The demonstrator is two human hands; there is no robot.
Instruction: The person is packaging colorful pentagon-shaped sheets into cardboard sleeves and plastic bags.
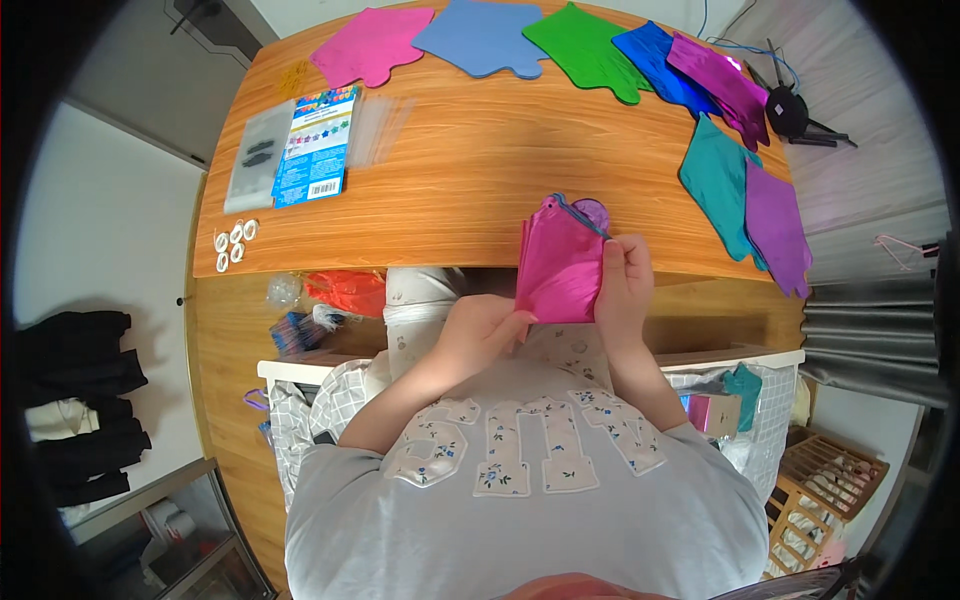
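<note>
A stack of shiny folded magenta pieces [562,262], with blue and purple edges showing at its top, is held upright in front of my chest at the table's near edge. My left hand [487,325] closes on its lower left corner, thumb in front. My right hand [627,272] pinches its right edge near the upper corner. The fingers behind the stack are hidden. Along the far edge of the table lie flat pennant-like pieces: pink [368,46], light blue [482,38], green [588,50], dark blue [660,68] and magenta [722,88]. Teal [718,180] and purple [778,222] ones lie at the right.
On the wooden table [470,160], a blue printed card [315,150] rests by clear plastic bags [255,175]. Several small white rolls [236,240] sit at the left edge. A black router-like device [790,112] stands at the right corner. An orange bag [348,290] lies below the table.
</note>
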